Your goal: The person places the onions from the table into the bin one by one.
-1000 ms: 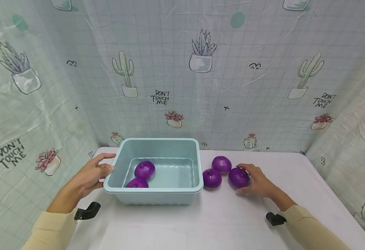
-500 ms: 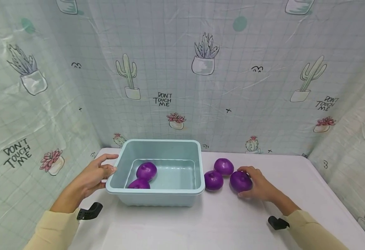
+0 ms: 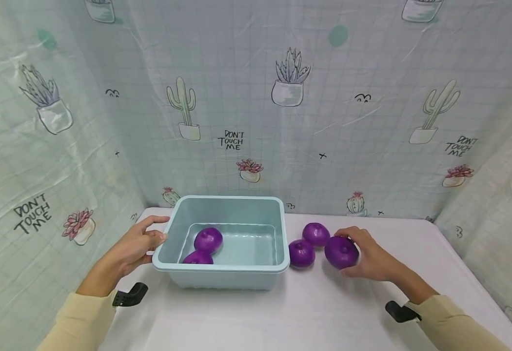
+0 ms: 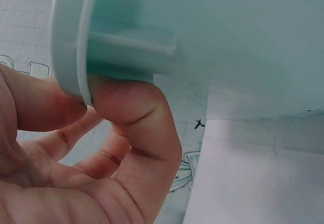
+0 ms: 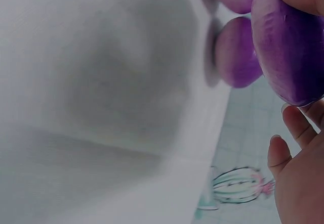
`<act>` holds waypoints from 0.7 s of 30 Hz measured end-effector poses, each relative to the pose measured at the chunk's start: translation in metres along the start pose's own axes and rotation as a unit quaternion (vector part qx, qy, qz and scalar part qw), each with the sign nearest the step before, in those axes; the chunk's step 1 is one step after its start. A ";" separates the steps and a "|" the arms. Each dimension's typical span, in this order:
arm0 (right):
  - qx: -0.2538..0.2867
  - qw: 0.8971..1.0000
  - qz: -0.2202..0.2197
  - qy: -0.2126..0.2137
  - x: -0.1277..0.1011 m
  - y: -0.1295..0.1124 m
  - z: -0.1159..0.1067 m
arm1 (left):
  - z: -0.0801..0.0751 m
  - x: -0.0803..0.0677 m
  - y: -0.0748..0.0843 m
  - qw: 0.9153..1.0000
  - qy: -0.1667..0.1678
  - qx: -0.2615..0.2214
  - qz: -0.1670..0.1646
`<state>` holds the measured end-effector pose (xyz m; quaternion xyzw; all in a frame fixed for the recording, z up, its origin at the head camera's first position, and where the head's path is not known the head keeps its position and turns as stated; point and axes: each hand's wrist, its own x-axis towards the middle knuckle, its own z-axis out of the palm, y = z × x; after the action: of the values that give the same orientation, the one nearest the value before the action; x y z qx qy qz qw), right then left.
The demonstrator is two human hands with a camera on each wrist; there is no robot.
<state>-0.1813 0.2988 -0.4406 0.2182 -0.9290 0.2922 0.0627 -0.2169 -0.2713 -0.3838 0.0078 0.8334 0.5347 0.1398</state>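
Observation:
My left hand [image 3: 133,246] pinches the rim of a pale blue plastic bin [image 3: 221,279] at its left side. The left wrist view has a bent finger tucked under the bin's rim [image 4: 71,42], with the thumb on it. Two purple onions lie in the bin's left part, a rear onion [image 3: 207,240] and a front onion [image 3: 198,257]. To the right of the bin, my right hand [image 3: 370,256] grips another purple onion [image 3: 340,253] between thumb and fingers. In the right wrist view this onion [image 5: 286,52] hangs above the white surface, which carries a shadow.
Beside the bin's right wall sit two more onions, a nearer onion [image 3: 302,253] and a farther onion [image 3: 316,235]. All stand on a white-covered table [image 3: 256,317]. A cactus-print curtain [image 3: 238,97] encloses the table at the back and both sides.
My right hand has tightened round its onion and raised it slightly off the table. The left hand keeps its hold on the bin. The head view has shifted a little.

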 end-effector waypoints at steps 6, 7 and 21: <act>0.003 1.000 -0.023 -0.017 0.010 -0.019 -0.007 | -0.001 -0.001 -0.003 1.000 0.005 -0.007 -0.011; 0.003 0.999 -0.028 -0.019 0.012 -0.023 -0.009 | -0.001 -0.001 -0.004 1.000 0.005 -0.007 -0.011; -0.010 0.994 -0.110 -0.021 0.033 -0.064 -0.027 | 0.000 0.004 0.003 1.000 0.006 -0.015 -0.007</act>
<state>-0.1830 0.2551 -0.3771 0.3248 -0.9033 0.2693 0.0773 -0.2208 -0.2692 -0.3818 -0.0030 0.8260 0.5463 0.1390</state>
